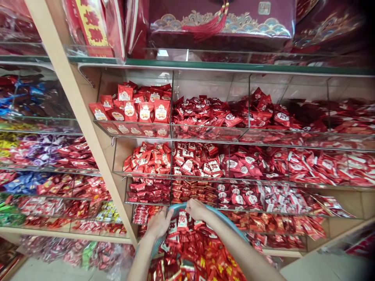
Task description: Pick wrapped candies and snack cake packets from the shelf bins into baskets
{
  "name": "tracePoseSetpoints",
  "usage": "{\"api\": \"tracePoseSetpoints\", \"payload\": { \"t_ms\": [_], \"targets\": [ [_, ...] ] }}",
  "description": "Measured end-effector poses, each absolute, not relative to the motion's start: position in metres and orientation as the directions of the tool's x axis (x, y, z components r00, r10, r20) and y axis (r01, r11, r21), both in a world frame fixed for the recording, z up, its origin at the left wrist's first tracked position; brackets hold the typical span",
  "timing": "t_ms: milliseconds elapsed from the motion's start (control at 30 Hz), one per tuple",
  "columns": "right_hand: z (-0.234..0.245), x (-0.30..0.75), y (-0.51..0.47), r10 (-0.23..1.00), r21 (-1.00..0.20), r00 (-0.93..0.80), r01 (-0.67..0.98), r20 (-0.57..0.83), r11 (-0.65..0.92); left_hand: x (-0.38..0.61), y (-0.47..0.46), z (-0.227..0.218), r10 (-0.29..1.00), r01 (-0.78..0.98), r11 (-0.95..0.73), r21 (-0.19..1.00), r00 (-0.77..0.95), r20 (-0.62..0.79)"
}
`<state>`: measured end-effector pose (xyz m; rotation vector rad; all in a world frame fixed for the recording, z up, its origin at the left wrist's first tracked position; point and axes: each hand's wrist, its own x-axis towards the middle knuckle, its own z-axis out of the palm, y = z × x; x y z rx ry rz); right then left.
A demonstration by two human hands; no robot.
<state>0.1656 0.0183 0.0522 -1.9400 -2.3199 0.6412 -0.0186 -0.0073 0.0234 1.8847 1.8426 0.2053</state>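
Nearest, a loose heap of red and gold packets (215, 259) in the blue-green basket (227, 217), at the near middle, banked up toward its far rim, where a white-labelled packet (182, 220) lies between the hands. Left hand (159, 223) lies over the far-left rim; how tightly its fingers close, cannot tell. Right hand (197, 210) just right of it, fingers curled narrow over the far rim. My reading: both hands bear on one side, so an uneven pull could tip the basket and let the loose packets slide; what supports it underneath is hidden. Just beyond, the low bins (143, 212) sit so near the knuckles that a forward push could knock their clear fronts. Far right, packets (334, 205) jut past their bin and might drop if brushed. Farther back, stepped tiers of red packets (190, 160), split by thin clear dividers (249, 103), easily missed. Left, a slanting wooden upright (77, 113) blocks sideways reach to the mixed-colour bins. Above, a glass shelf edge (205, 65) bars lifting high; a purple gift bag (222, 27) rests on it.
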Motion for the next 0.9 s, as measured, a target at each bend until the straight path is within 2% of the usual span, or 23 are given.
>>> {"api": "tracePoseSetpoints", "payload": {
  "t_ms": [233,400,700,900],
  "targets": [
    [0.051,0.155,0.012,0.973,-0.267,-0.109,0.962,-0.205,0.051,-0.018,-0.009,0.028,0.964,0.879,0.036,0.475,0.095,-0.250],
    [0.056,0.156,0.005,0.991,-0.253,-0.069,0.967,-0.115,0.038,-0.019,-0.009,0.027,0.967,0.880,0.007,0.475,0.116,-0.228],
    [0.122,0.163,-0.017,0.965,-0.293,-0.150,0.933,0.215,0.210,-0.019,-0.005,0.019,0.968,0.884,0.012,0.467,0.108,-0.228],
    [0.167,0.190,0.005,0.881,-0.304,-0.053,0.927,0.470,0.218,-0.019,-0.009,0.025,0.962,0.885,0.022,0.465,0.109,-0.251]
  ]
}}
